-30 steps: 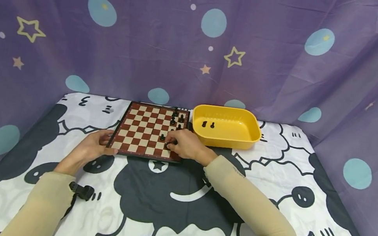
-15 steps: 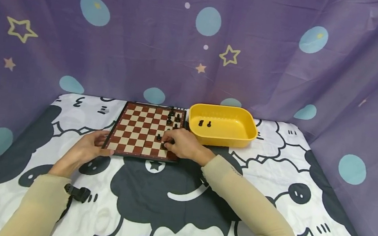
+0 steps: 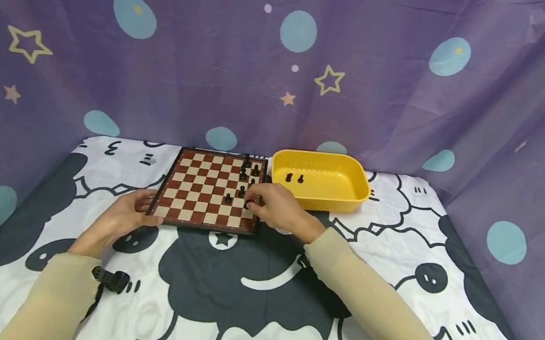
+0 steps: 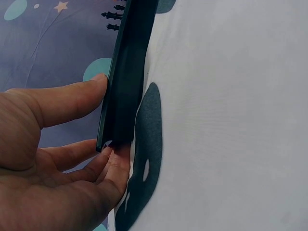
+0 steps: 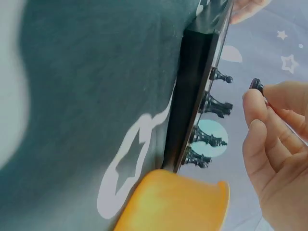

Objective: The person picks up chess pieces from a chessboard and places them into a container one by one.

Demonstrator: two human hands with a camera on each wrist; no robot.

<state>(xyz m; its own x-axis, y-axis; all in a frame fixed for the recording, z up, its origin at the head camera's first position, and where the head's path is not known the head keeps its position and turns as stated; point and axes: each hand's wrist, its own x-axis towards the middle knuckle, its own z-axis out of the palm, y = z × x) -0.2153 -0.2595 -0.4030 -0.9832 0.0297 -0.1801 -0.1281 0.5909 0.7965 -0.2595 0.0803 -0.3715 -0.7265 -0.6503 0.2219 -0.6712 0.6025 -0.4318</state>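
Note:
The chessboard (image 3: 191, 188) lies with its red and cream squares up. My left hand (image 3: 126, 217) holds its near left corner, and the left wrist view shows the thumb (image 4: 72, 101) against the top edge with fingers underneath. Between the thumb and fingers of my right hand (image 3: 280, 208) is a small black chess piece (image 5: 256, 85), its round base showing and the rest covered. That hand is above the board's right part. Several black chess pieces stand on the right side, among them a pawn (image 3: 228, 198) and a king (image 5: 209, 138).
A yellow tray (image 3: 316, 204) stands right of the board, with two black pieces (image 3: 300, 179) in it. Beneath everything is a black-and-white cartoon cloth (image 3: 206, 292). A purple curtain (image 3: 188, 69) hangs behind the table.
My right hand has moved slightly right with the piece, uncovering another black piece on the board. The left hand stays at the board's corner. The head view has shifted a little.

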